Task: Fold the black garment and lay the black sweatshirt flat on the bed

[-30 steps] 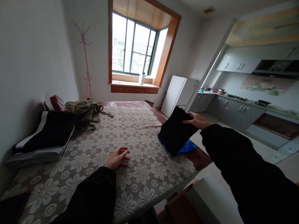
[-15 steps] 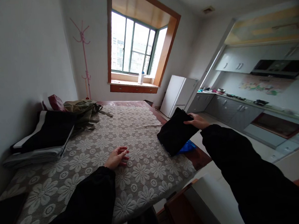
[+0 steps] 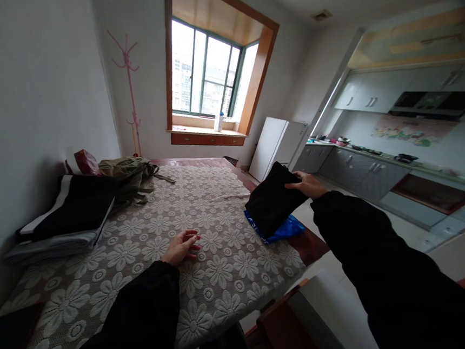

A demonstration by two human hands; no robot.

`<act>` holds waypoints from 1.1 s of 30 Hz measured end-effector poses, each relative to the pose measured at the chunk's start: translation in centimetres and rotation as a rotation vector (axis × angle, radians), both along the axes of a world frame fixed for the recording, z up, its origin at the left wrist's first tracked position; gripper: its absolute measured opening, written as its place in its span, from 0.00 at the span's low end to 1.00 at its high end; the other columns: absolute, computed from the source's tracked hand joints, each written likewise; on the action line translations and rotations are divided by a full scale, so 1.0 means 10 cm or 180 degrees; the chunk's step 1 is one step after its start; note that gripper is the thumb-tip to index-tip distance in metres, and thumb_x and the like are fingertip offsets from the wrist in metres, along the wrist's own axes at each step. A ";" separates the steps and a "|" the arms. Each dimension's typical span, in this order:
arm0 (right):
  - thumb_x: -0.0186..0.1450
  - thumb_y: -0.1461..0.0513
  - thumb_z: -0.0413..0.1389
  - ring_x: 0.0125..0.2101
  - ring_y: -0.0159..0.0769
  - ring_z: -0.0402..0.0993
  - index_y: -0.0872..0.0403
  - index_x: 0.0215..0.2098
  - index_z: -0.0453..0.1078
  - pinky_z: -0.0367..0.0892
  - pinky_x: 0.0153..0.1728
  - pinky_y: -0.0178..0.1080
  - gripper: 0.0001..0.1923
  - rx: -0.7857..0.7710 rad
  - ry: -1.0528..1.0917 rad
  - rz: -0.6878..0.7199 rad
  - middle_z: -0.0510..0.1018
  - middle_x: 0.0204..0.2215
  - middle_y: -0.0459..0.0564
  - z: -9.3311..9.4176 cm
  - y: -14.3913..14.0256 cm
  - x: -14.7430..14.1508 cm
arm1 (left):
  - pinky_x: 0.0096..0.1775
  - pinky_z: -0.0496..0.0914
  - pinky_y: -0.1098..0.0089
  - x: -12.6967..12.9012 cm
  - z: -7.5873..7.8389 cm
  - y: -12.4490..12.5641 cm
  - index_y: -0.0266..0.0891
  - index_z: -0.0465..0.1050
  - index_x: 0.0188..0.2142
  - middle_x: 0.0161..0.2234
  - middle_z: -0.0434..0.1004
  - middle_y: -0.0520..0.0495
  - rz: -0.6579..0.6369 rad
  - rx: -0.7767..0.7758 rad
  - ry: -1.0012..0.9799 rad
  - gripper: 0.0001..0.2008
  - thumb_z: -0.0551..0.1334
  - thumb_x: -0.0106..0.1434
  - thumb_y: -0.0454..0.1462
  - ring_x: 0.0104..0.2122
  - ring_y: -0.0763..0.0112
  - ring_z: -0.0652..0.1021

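My right hand (image 3: 306, 184) grips the far edge of a folded black garment (image 3: 269, 201) and holds it tilted over the table's right edge. Under it lies a blue folded item (image 3: 283, 230), partly covered. My left hand (image 3: 182, 247) rests flat on the white flower-lace tablecloth (image 3: 202, 204), fingers slightly spread, holding nothing. Both my arms are in black sleeves.
A stack of folded dark, white and grey clothes (image 3: 63, 216) lies at the left by the wall, with an olive bag (image 3: 128, 170) and a red item (image 3: 86, 161) behind it. A chair back (image 3: 286, 322) stands at the table's near right corner. Kitchen counters (image 3: 362, 171) and a fridge (image 3: 274, 146) are on the right.
My right hand has lifted the black garment a little, so more of the blue item beneath shows. My left hand has stayed in place.
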State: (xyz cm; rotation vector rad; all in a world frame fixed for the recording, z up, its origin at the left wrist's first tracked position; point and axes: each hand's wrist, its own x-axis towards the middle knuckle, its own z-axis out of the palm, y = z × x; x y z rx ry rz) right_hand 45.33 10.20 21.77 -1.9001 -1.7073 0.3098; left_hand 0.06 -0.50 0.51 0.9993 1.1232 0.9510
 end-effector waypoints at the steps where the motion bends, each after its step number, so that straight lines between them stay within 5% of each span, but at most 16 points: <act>1: 0.54 0.56 0.69 0.40 0.46 0.80 0.54 0.50 0.75 0.74 0.42 0.41 0.26 0.0004 0.0022 -0.0015 0.84 0.38 0.52 0.00 0.00 -0.02 | 0.29 0.78 0.70 0.00 0.00 0.00 0.40 0.72 0.49 0.54 0.78 0.36 -0.0005 0.0004 -0.0002 0.23 0.71 0.60 0.48 0.38 0.65 0.83; 21: 0.51 0.55 0.71 0.47 0.53 0.80 0.52 0.45 0.79 0.73 0.49 0.45 0.24 -0.0316 0.0141 -0.0372 0.84 0.41 0.56 -0.34 0.05 0.38 | 0.30 0.78 0.70 0.00 -0.02 0.00 0.40 0.73 0.49 0.54 0.78 0.36 -0.0001 0.0022 0.0019 0.22 0.71 0.60 0.46 0.38 0.65 0.83; 33: 0.50 0.57 0.71 0.35 0.48 0.83 0.56 0.35 0.79 0.79 0.40 0.46 0.17 -0.0508 0.0617 -0.0259 0.85 0.29 0.53 -0.90 0.15 0.83 | 0.30 0.78 0.69 0.00 -0.01 0.00 0.41 0.73 0.49 0.53 0.79 0.36 0.0020 0.0011 0.0037 0.23 0.72 0.58 0.48 0.38 0.63 0.83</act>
